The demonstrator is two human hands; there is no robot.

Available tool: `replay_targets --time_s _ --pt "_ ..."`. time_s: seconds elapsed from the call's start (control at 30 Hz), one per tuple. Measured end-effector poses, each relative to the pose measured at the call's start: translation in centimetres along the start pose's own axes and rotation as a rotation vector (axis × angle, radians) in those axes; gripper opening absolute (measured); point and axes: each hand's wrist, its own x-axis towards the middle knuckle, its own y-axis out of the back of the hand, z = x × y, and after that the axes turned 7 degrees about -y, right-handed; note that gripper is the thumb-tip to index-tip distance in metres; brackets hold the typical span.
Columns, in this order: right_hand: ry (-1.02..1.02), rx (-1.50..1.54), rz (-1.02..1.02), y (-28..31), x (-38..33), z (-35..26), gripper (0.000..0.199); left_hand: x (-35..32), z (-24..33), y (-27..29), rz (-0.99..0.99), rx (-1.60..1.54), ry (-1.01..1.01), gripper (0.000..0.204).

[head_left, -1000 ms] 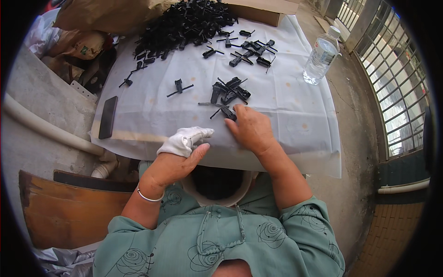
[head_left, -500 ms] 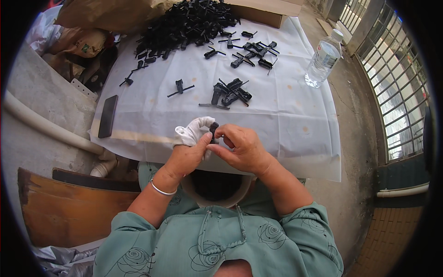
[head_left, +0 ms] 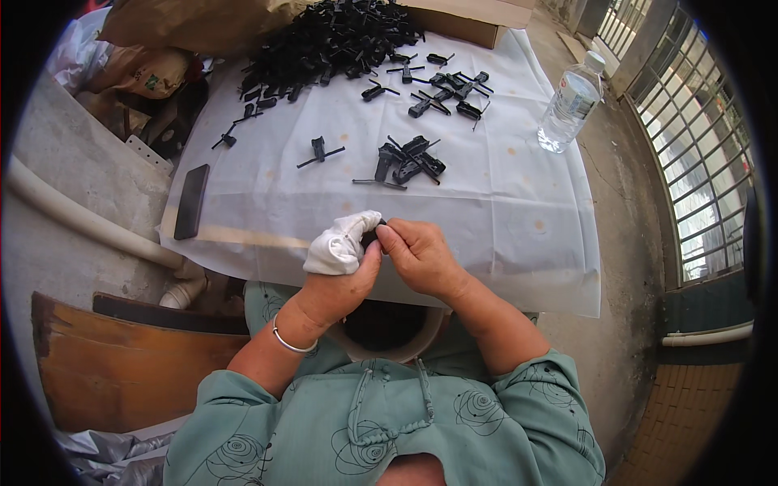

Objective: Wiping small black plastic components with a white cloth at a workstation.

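Close to the near edge of the table, my left hand (head_left: 339, 283) is closed around a small black plastic part (head_left: 369, 238), with a white cloth glove (head_left: 334, 251) over its fingers. My right hand (head_left: 427, 256) pinches the same part from the right, thumb and fingers pressed together. Most of the part is hidden by the hands. Just beyond them lies a small cluster of black plastic parts with thin crossbars (head_left: 409, 159), and a single similar part (head_left: 318, 150) sits to its left.
A large heap of black parts (head_left: 332, 44) covers the far side of the white-sheeted table (head_left: 486, 219). A phone (head_left: 191, 202) lies at the left edge, a water bottle (head_left: 570, 105) stands at the right. Below the hands is a pale bucket (head_left: 381, 354) with dark contents.
My left hand has turned, bringing the gloved fingers round over the black part. My right hand has closed from a looser hold into a tight pinch.
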Motion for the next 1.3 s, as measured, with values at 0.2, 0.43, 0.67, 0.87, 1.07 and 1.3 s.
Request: replay_targets --time_s 0.2,0.43,0.67,0.87,1.07,1.3 --pt "0.011 0.174 -0.055 0.3 0.3 0.7 0.023 0.0 -0.2 0.3 0.033 -0.044 -0.133 0.024" --pt "0.198 -0.269 -0.034 1.8 0.4 0.5 0.011 0.5 -0.3 1.9 -0.057 -0.708 0.238 0.025" --pt "0.105 0.005 0.024 1.3 0.2 -0.3 0.011 0.4 1.5 1.8 -0.228 -0.427 0.17 0.033" --pt "0.238 0.031 0.014 0.9 0.4 0.0 0.017 0.5 0.8 1.5 -0.224 -0.345 0.139 0.027" --pt "0.216 -0.029 -0.007 -0.3 0.5 0.0 0.022 -0.1 0.4 0.3 -0.095 0.069 -0.165 0.027" --pt "0.075 -0.111 -0.311 2.2 1.4 0.0 0.023 -0.6 2.6 3.7 -0.38 0.198 -0.055 0.034"
